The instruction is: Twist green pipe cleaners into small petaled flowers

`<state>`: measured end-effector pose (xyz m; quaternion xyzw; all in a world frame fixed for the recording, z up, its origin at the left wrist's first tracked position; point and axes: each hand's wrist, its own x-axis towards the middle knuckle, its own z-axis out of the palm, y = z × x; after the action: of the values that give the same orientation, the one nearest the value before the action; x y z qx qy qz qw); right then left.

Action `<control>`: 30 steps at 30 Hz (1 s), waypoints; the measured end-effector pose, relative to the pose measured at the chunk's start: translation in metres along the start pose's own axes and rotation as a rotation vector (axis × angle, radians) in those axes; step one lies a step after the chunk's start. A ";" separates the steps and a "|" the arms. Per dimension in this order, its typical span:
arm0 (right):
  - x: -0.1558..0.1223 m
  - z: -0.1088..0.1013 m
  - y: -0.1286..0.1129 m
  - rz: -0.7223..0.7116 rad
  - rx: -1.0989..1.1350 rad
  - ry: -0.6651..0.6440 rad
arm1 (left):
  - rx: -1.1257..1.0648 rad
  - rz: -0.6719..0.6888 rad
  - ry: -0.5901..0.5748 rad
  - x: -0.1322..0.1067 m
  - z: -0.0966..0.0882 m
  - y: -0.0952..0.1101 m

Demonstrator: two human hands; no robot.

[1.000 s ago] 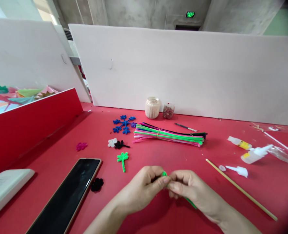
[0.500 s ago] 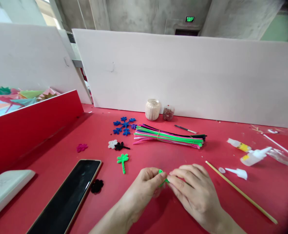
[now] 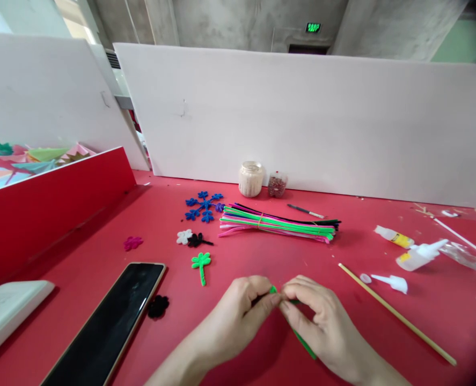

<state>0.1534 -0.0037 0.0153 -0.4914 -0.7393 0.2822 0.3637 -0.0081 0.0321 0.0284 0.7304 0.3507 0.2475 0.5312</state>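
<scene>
From my station, I observe a red table [image 3: 254, 258] supporting: far, a jar [image 3: 251, 179]; nearer, a pipe-cleaner bundle [image 3: 280, 224]; left, a blue snowflake shape [image 3: 205, 205] and green flower [image 3: 201, 261]; near left, a phone [image 3: 107, 327]; right, a wooden stick [image 3: 398, 316] and nozzled bottle [image 3: 410, 261].

Compared with half a second ago, the right hand [image 3: 326, 319] has rolled: its back was uppermost with the fingers stretched out, and now they are bent, with the thumb in view. The long end of the green pipe cleaner [image 3: 304, 344], hidden then, shows below that thumb, slanting more steeply than a second ago. A short green piece now appears between the right thumb and index finger. At the left hand [image 3: 243, 313], less green shows than half a second ago.
</scene>
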 end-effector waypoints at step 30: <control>-0.003 -0.007 -0.007 -0.191 -0.437 0.043 | -0.270 -0.173 0.006 0.004 0.004 -0.015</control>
<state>0.1561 -0.0088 0.0245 -0.4921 -0.8180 0.0693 0.2895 -0.0064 0.0356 0.0126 0.6188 0.3773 0.2478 0.6429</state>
